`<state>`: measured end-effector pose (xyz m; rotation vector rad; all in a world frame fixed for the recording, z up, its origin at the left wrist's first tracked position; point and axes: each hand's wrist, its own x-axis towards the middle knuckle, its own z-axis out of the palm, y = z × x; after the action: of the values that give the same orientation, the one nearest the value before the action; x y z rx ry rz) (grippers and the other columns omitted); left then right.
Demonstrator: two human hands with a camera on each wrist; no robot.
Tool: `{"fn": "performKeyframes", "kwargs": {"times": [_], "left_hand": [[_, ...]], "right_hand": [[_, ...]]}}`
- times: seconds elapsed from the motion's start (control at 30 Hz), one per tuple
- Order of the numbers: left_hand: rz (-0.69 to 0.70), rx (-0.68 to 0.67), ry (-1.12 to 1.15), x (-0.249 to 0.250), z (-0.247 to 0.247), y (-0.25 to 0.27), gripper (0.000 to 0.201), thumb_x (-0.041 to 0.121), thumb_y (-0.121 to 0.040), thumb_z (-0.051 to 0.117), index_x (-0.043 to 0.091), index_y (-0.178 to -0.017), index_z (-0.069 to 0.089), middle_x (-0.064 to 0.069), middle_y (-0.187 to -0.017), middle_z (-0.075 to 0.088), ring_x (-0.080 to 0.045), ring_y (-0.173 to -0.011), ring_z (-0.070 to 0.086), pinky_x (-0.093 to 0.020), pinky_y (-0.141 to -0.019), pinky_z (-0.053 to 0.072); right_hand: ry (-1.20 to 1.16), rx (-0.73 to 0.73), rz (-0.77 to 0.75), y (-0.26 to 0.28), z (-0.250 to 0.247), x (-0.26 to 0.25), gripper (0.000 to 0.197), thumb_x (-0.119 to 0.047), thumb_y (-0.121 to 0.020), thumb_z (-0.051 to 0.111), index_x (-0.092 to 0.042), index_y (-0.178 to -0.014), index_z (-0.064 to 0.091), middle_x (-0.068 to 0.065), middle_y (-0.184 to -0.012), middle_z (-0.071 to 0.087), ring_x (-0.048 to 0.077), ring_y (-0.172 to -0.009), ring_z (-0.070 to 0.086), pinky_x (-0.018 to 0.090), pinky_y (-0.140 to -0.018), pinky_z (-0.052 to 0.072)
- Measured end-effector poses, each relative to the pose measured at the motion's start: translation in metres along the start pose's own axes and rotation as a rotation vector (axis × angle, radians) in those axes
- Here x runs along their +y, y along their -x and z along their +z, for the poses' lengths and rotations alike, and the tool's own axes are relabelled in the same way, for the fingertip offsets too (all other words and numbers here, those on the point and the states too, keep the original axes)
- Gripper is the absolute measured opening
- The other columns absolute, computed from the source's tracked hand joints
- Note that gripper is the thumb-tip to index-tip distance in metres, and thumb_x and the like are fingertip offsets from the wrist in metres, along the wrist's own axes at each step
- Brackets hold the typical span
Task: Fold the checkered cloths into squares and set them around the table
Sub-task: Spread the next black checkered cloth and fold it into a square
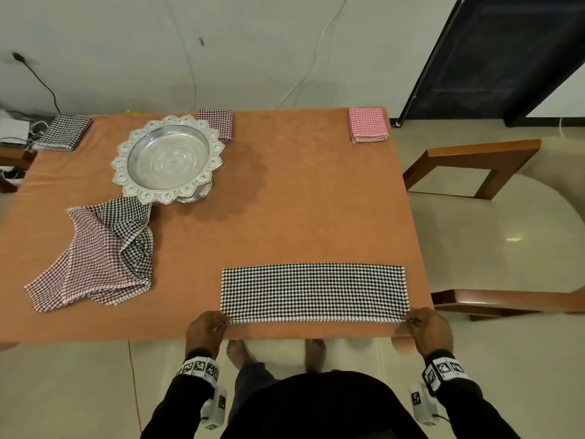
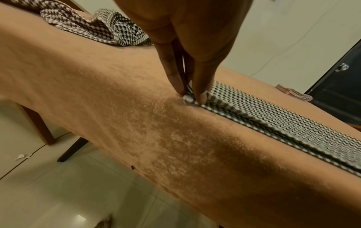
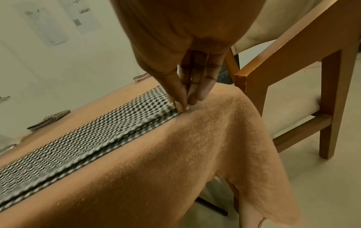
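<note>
A black-and-white checkered cloth (image 1: pixel 313 291) lies as a long folded strip near the front edge of the orange-covered table (image 1: pixel 285 191). My left hand (image 1: pixel 207 326) pinches its near left corner (image 2: pixel 188 96). My right hand (image 1: pixel 425 326) pinches its near right corner (image 3: pixel 176 108). Three folded cloths sit along the far edge: a black one (image 1: pixel 65 132) at the left, a maroon one (image 1: pixel 218 122) behind the tray, a pink one (image 1: pixel 367 124) at the right. Two unfolded cloths (image 1: pixel 101 255), one maroon and one black, lie heaped at the left.
An ornate silver pedestal tray (image 1: pixel 168 158) stands at the back left of the table. A wooden chair with a cream seat (image 1: pixel 493 223) stands close to the table's right side. Cables and a power strip (image 1: pixel 12 128) lie beyond the far left corner.
</note>
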<state>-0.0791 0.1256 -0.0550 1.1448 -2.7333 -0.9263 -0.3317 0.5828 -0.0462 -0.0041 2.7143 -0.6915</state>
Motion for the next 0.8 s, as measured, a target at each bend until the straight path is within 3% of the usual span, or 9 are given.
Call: {"fn": "performKeyframes", "kwargs": {"times": [0.1, 0.27, 0.33, 0.43, 0.53, 0.6, 0.67, 0.73, 0.8], "left_hand": [[-0.001, -0.011, 0.023, 0.0, 0.002, 0.003, 0.022, -0.007, -0.066, 0.087, 0.008, -0.081, 0.081, -0.007, -0.089, 0.077, -0.024, -0.078, 0.073, -0.038, -0.08, 0.06], [-0.039, -0.066, -0.023, 0.002, 0.002, 0.0, 0.017, -0.003, -0.071, 0.085, 0.007, -0.083, 0.08, -0.008, -0.094, 0.075, -0.028, -0.081, 0.073, -0.04, -0.081, 0.06], [-0.038, -0.086, -0.089, 0.007, 0.002, 0.0, 0.013, 0.0, -0.074, 0.083, 0.006, -0.085, 0.08, -0.008, -0.096, 0.075, -0.03, -0.083, 0.072, -0.037, -0.08, 0.058], [-0.026, -0.117, -0.31, 0.017, -0.002, 0.002, 0.012, 0.014, -0.074, 0.082, 0.015, -0.086, 0.081, -0.002, -0.099, 0.075, -0.028, -0.088, 0.07, -0.036, -0.074, 0.056], [0.011, -0.138, -0.447, 0.032, 0.006, 0.005, 0.026, 0.018, -0.064, 0.083, 0.017, -0.09, 0.079, -0.004, -0.1, 0.077, -0.032, -0.104, 0.067, -0.045, -0.082, 0.056], [0.114, -0.131, -0.47, 0.056, 0.02, 0.004, 0.031, 0.017, -0.07, 0.078, 0.017, -0.101, 0.078, -0.003, -0.113, 0.075, -0.031, -0.121, 0.06, -0.047, -0.1, 0.049], [0.284, -0.129, -0.498, 0.084, 0.039, -0.001, 0.032, 0.016, -0.082, 0.067, 0.011, -0.112, 0.075, -0.004, -0.125, 0.071, -0.027, -0.13, 0.056, -0.041, -0.116, 0.033], [0.364, -0.125, -0.432, 0.112, 0.061, -0.013, 0.042, 0.02, -0.091, 0.058, 0.007, -0.13, 0.065, -0.008, -0.14, 0.062, -0.028, -0.138, 0.05, -0.04, -0.118, 0.022], [0.351, -0.19, -0.398, 0.13, 0.085, -0.027, 0.054, 0.03, -0.099, 0.039, 0.012, -0.15, 0.044, -0.01, -0.158, 0.04, -0.027, -0.15, 0.03, -0.041, -0.119, 0.014]], "right_hand": [[0.03, -0.011, 0.021, -0.002, 0.0, -0.005, 0.01, -0.004, -0.079, 0.078, -0.013, -0.082, 0.077, -0.005, -0.082, 0.064, 0.026, -0.08, 0.064, 0.034, -0.077, 0.051], [0.084, 0.009, 0.005, -0.004, 0.005, -0.006, 0.006, -0.002, -0.08, 0.077, -0.007, -0.082, 0.077, 0.012, -0.091, 0.072, 0.032, -0.081, 0.065, 0.031, -0.074, 0.047], [0.113, 0.001, 0.002, -0.002, 0.008, -0.006, 0.008, -0.002, -0.08, 0.076, -0.005, -0.087, 0.077, 0.014, -0.093, 0.072, 0.034, -0.083, 0.065, 0.03, -0.074, 0.043], [0.195, 0.013, 0.049, 0.007, 0.003, -0.017, 0.009, -0.008, -0.079, 0.076, -0.009, -0.088, 0.077, 0.012, -0.091, 0.073, 0.034, -0.082, 0.066, 0.033, -0.073, 0.048], [0.392, 0.061, -0.143, 0.013, 0.005, -0.037, 0.014, -0.005, -0.071, 0.079, -0.01, -0.084, 0.077, 0.011, -0.083, 0.074, 0.033, -0.076, 0.066, 0.04, -0.075, 0.053], [0.417, 0.096, -0.304, 0.013, 0.02, -0.056, 0.025, -0.007, -0.074, 0.075, -0.009, -0.1, 0.076, 0.013, -0.1, 0.075, 0.034, -0.092, 0.067, 0.046, -0.087, 0.053], [0.396, 0.075, -0.423, 0.011, 0.047, -0.084, 0.043, -0.01, -0.08, 0.072, -0.008, -0.123, 0.07, 0.015, -0.128, 0.068, 0.035, -0.119, 0.063, 0.052, -0.104, 0.048], [0.37, 0.012, -0.534, 0.013, 0.079, -0.121, 0.058, -0.014, -0.087, 0.064, -0.01, -0.144, 0.054, 0.013, -0.153, 0.05, 0.031, -0.143, 0.046, 0.052, -0.119, 0.034], [0.34, -0.069, -0.612, 0.017, 0.112, -0.159, 0.062, -0.021, -0.094, 0.049, -0.01, -0.155, 0.039, 0.01, -0.163, 0.032, 0.027, -0.152, 0.03, 0.046, -0.124, 0.018]]}}
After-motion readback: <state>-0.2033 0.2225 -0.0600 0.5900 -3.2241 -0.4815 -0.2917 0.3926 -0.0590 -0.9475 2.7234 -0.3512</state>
